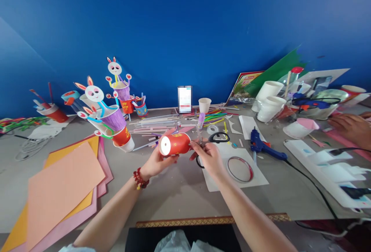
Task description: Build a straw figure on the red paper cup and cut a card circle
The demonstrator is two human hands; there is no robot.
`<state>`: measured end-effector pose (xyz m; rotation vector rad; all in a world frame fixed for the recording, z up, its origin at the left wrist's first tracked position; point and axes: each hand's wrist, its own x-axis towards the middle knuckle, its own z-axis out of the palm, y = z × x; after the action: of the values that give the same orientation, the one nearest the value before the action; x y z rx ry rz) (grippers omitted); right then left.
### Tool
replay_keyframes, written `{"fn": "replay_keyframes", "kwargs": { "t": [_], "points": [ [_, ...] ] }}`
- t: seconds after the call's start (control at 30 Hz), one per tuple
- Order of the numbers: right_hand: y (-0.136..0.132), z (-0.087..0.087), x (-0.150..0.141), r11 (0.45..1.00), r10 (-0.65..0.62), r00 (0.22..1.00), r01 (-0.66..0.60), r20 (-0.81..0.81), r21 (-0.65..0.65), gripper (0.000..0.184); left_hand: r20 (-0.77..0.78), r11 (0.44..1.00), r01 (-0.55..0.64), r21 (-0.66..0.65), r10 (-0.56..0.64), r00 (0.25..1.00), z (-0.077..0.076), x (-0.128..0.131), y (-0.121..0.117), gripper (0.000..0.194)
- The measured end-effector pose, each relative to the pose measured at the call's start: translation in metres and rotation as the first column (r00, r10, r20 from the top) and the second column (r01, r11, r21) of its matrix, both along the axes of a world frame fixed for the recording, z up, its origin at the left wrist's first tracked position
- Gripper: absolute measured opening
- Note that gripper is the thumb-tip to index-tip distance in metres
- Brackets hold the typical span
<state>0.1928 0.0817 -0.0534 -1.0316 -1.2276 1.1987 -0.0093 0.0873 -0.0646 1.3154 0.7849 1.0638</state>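
Observation:
My left hand (156, 163) is wrapped around a red paper cup (179, 143) lying on its side in the air. The cup's white base faces left and has a small dark hole in it. My right hand (209, 156) is closed on a pair of scissors with black handles (220, 137), gripping them near the pivot. Its fingertips are close to the right end of the cup; whether they touch it I cannot tell. The fingers partly hide the blades. Below the hands, a white sheet (214, 182) carries a roll of clear tape (240, 169).
Straws and pipe cleaners (214, 116) lie behind the hands. Rabbit-topped cup figures (116, 118) stand left, above coloured paper sheets (66, 182). To the right are a blue glue gun (265, 145), a power strip (313, 171), and another person's hand (350, 128). A lit phone (184, 99) leans on the wall.

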Motion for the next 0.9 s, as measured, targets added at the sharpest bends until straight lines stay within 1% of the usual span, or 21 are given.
{"fn": "replay_keyframes", "kwargs": {
  "t": [0.03, 0.07, 0.1, 0.17, 0.23, 0.3, 0.37, 0.5, 0.53, 0.63, 0.7, 0.77, 0.83, 0.9],
  "points": [
    [-0.001, 0.001, -0.002, 1.000, 0.018, 0.999, -0.018, -0.030, -0.015, 0.039, -0.067, 0.996, -0.055, 0.072, 0.060, 0.996, 0.001, 0.000, 0.000, 0.061],
    [-0.002, 0.003, -0.003, 0.999, 0.039, 0.998, -0.041, -0.057, -0.026, 0.039, -0.106, 0.988, -0.099, 0.114, 0.112, 0.988, 0.001, -0.001, 0.001, 0.055],
    [-0.004, 0.005, -0.003, 0.997, 0.062, 0.995, -0.064, -0.076, -0.034, 0.038, -0.121, 0.984, -0.132, 0.121, 0.146, 0.982, 0.000, -0.001, 0.002, 0.049],
    [-0.007, 0.009, -0.003, 0.994, 0.097, 0.993, -0.099, -0.064, -0.038, 0.035, -0.095, 0.985, -0.156, 0.072, 0.162, 0.982, -0.003, -0.003, 0.003, 0.043],
    [-0.010, 0.012, -0.001, 0.996, 0.086, 0.995, -0.088, 0.055, 0.027, 0.033, -0.041, 0.990, -0.144, 0.011, 0.144, 0.989, -0.009, -0.004, 0.005, 0.041],
    [-0.012, 0.014, 0.002, 0.986, 0.011, 0.977, -0.047, 0.214, 0.162, 0.034, 0.001, 0.991, -0.131, -0.015, 0.131, 0.991, -0.016, -0.005, 0.007, 0.039],
    [-0.014, 0.014, 0.005, 0.961, -0.057, 0.950, -0.032, 0.307, 0.276, 0.035, 0.010, 0.990, -0.137, -0.023, 0.137, 0.990, -0.022, -0.006, 0.007, 0.038],
    [-0.013, 0.016, 0.009, 0.923, -0.079, 0.914, -0.084, 0.398, 0.375, 0.026, -0.006, 0.982, -0.188, -0.031, 0.188, 0.982, -0.025, -0.008, 0.007, 0.037],
    [-0.012, 0.017, 0.009, 0.902, -0.095, 0.897, -0.106, 0.432, 0.418, 0.023, -0.010, 0.981, -0.192, -0.033, 0.192, 0.981, -0.025, -0.008, 0.007, 0.036],
    [-0.009, 0.019, 0.011, 0.818, -0.127, 0.855, -0.197, 0.503, 0.541, 0.015, -0.017, 0.976, -0.211, -0.046, 0.210, 0.977, -0.022, -0.008, 0.006, 0.035],
    [-0.007, 0.020, 0.011, 0.776, -0.114, 0.846, -0.252, 0.521, 0.578, 0.013, -0.019, 0.973, -0.225, -0.059, 0.224, 0.974, -0.020, -0.006, 0.005, 0.035],
    [-0.006, 0.020, 0.012, 0.750, -0.111, 0.840, -0.281, 0.532, 0.599, 0.014, -0.019, 0.971, -0.228, -0.076, 0.227, 0.974, -0.019, -0.004, 0.003, 0.036],
    [-0.006, 0.019, 0.011, 0.736, -0.122, 0.835, -0.287, 0.537, 0.614, 0.014, -0.008, 0.971, -0.217, -0.095, 0.218, 0.976, -0.017, -0.002, 0.002, 0.035],
    [-0.007, 0.018, 0.009, 0.738, -0.126, 0.835, -0.282, 0.536, 0.613, 0.013, 0.002, 0.974, -0.200, -0.106, 0.201, 0.980, -0.015, -0.001, 0.000, 0.034]
  ]
}}
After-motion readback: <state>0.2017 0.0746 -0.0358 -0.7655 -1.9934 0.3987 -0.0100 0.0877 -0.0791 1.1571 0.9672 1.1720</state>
